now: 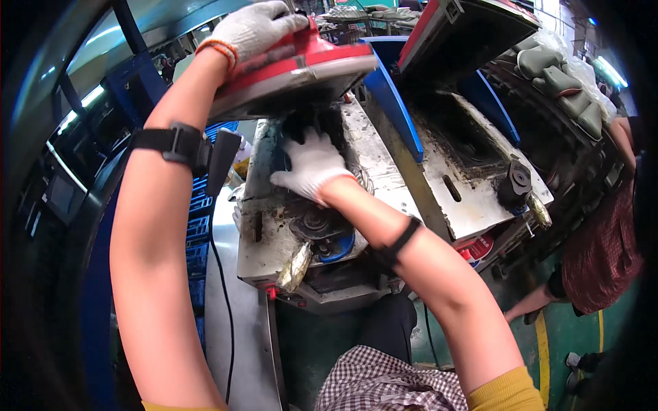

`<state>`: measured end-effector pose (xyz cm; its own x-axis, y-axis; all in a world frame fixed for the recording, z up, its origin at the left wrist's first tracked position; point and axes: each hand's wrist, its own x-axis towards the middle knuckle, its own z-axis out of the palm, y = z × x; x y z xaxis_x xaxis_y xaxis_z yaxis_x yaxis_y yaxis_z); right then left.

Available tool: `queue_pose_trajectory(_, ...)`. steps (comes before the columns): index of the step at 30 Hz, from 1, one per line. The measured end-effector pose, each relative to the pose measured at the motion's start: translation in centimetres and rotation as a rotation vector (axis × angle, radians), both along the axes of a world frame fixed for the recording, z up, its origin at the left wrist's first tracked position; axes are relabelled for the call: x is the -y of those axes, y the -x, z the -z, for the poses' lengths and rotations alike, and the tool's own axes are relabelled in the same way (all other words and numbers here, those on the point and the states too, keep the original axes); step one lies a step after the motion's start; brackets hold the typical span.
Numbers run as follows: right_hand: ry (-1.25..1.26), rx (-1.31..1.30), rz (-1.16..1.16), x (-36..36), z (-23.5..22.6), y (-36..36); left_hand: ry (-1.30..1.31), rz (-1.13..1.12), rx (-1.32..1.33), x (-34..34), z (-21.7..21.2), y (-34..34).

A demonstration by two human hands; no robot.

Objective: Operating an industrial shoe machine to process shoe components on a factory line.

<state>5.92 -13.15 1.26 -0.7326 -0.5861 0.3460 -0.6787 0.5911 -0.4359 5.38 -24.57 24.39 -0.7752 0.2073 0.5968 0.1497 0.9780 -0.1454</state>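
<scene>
A white knit glove covers my left hand point(255, 31), whose fingers curl over the top of a raised red lid point(308, 60) with a pale rim and dark underside. Below that lid, my right hand point(312, 163), also gloved in white, reaches over a dark, stained recess point(332, 123) in the top of a worn white machine point(384, 154). Its fingers are spread, and the fingertips fade into shadow; nothing shows in its grasp. Nearer to me on the machine are a round black fitting point(315, 222) and a lever wrapped in shiny foil point(295, 267).
To the right stands a similar machine point(456, 198) with its lid point(473, 38) raised and blue side panels point(394, 99). Grey padded pieces point(558, 85) lie at the upper right. Another person point(606, 240) is at the right edge. Blue crates point(197, 253) line the left.
</scene>
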Motion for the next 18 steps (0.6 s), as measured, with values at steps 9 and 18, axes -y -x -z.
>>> queue_pose_trajectory(9, -0.191, 0.022, 0.013, 3.8, 3.6, 5.3, 0.102, 0.007, -0.038, 1.8, 1.7, 1.6)
queue_pose_trajectory(18, -0.134, -0.105, -0.09, 3.1, 4.9, 7.1, 0.01, 0.001, 0.141, 0.6, 3.1, -0.4)
